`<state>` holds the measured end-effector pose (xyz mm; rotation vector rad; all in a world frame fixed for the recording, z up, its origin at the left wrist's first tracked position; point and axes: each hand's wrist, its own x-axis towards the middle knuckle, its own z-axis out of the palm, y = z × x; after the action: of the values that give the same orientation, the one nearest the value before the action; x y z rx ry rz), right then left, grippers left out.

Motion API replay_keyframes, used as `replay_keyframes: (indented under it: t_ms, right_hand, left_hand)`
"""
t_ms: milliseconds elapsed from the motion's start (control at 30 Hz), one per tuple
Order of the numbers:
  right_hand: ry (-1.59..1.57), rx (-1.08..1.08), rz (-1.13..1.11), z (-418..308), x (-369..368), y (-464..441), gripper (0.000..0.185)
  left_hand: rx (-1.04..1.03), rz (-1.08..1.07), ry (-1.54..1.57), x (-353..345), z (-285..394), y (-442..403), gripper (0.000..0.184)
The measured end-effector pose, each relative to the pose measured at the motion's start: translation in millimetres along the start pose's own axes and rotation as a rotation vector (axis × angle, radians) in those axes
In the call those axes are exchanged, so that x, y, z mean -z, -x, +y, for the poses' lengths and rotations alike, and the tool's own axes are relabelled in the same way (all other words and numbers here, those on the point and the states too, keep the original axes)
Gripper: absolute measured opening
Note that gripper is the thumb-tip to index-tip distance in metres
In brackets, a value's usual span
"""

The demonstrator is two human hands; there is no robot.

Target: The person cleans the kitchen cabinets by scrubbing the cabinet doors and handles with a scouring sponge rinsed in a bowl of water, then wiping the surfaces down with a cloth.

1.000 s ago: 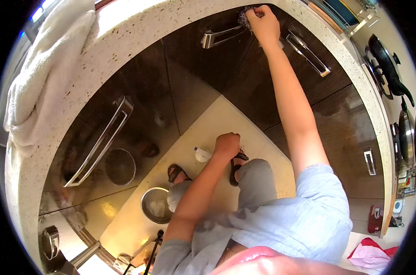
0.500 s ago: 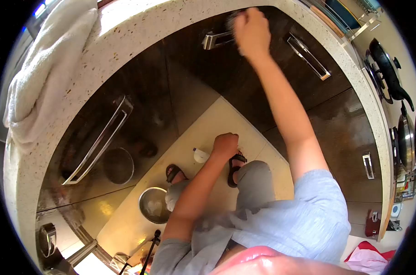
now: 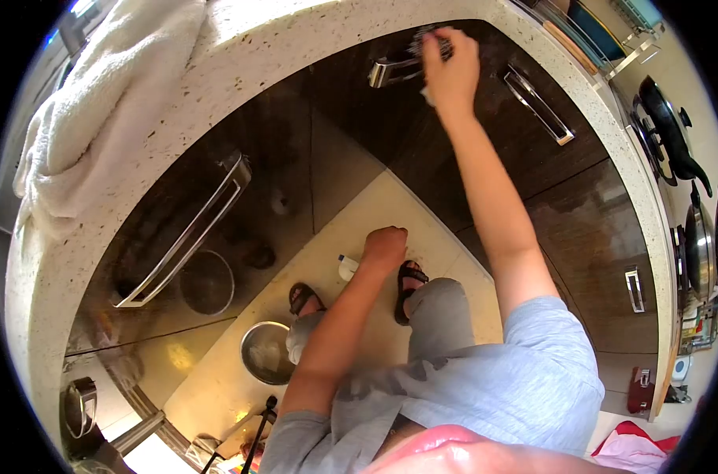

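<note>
My right hand [image 3: 451, 79] reaches to the top of a dark cabinet door [image 3: 422, 130], just under the counter edge. Its fingers are closed on a grey wiry scrubber [image 3: 431, 41], which looks like steel wool, beside a chrome handle [image 3: 394, 71]. Lower down, my left hand [image 3: 385, 247] is closed in a fist above the floor. Whatever it holds, if anything, is hidden. Close to its left is a white object with a blue cap [image 3: 347, 268], partly covered by my forearm.
A metal basin [image 3: 252, 370] stands on the pale floor by my sandalled feet. White speckled counter [image 3: 216, 83] curves above the cabinets, with a white towel [image 3: 98, 134] at left. Long handles [image 3: 189, 237] stick out from the doors. Pans [image 3: 667, 126] sit at right.
My right hand has shifted a little and its fingers have turned, showing more of the scrubber. The whole view has moved slightly. My left hand stays nearly in place.
</note>
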<state>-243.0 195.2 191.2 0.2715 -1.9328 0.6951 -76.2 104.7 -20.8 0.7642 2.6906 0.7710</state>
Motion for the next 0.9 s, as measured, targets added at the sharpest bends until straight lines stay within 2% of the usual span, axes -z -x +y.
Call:
replay_keyframes:
  t_ms: [33, 67, 133, 200, 267, 333, 400, 467, 533, 600, 633, 667, 733, 800, 867, 900]
  right_hand:
    - [-0.053, 0.001, -0.068, -16, 2, 8, 0.030]
    - [-0.060, 0.143, -0.088, -36, 8, 17, 0.032]
    - [0.013, 0.190, -0.113, -53, 19, 22, 0.034]
    - [0.098, 0.141, -0.144, -4, 13, 4, 0.037]
    - [-0.017, -0.212, -0.150, 33, 9, -19, 0.043]
    - [0.073, -0.032, -0.202, 6, 10, -9, 0.044]
    - [-0.048, 0.217, -0.163, -35, 19, 17, 0.038]
    - [0.019, 0.228, -0.128, -12, 18, 7, 0.035]
    - [-0.045, -0.124, -0.126, 15, 12, -17, 0.034]
    - [0.094, -0.014, -0.195, 4, 10, -9, 0.035]
    - [0.082, 0.206, -0.163, -18, 16, 2, 0.035]
    - [0.023, 0.182, -0.175, -47, 24, 16, 0.031]
    - [0.038, 0.184, -0.199, -27, 24, 2, 0.029]
    - [-0.014, -0.091, -0.146, -8, 20, -14, 0.027]
    - [0.091, 0.092, -0.144, -11, 16, -8, 0.029]
    - [0.030, 0.255, -0.100, -28, 18, 2, 0.029]
  left_hand:
    - [0.002, -0.005, -0.006, 2, 1, -2, 0.027]
    - [0.006, -0.009, -0.011, 3, 2, -3, 0.026]
    - [0.013, -0.021, -0.009, 5, 5, -3, 0.025]
    - [0.014, -0.035, 0.001, 7, 9, 2, 0.024]
    - [0.010, -0.027, 0.006, 7, 12, 1, 0.023]
    - [-0.002, -0.020, -0.017, 8, 9, -1, 0.023]
    - [-0.016, -0.017, -0.037, 2, 9, -2, 0.023]
    - [-0.007, -0.012, -0.028, 2, 11, -4, 0.023]
    - [-0.013, -0.034, -0.023, -3, 14, -3, 0.023]
    - [-0.032, -0.064, -0.035, -6, 12, -6, 0.023]
    - [-0.038, -0.047, -0.034, -4, 12, -9, 0.023]
    - [-0.045, -0.045, -0.034, -5, 13, -7, 0.022]
    - [-0.035, -0.059, -0.037, -7, 14, -4, 0.022]
    - [-0.002, -0.080, -0.042, -3, 15, -5, 0.022]
    - [-0.038, -0.048, -0.047, -8, 15, -3, 0.022]
    - [-0.056, -0.030, -0.049, -8, 14, -5, 0.022]
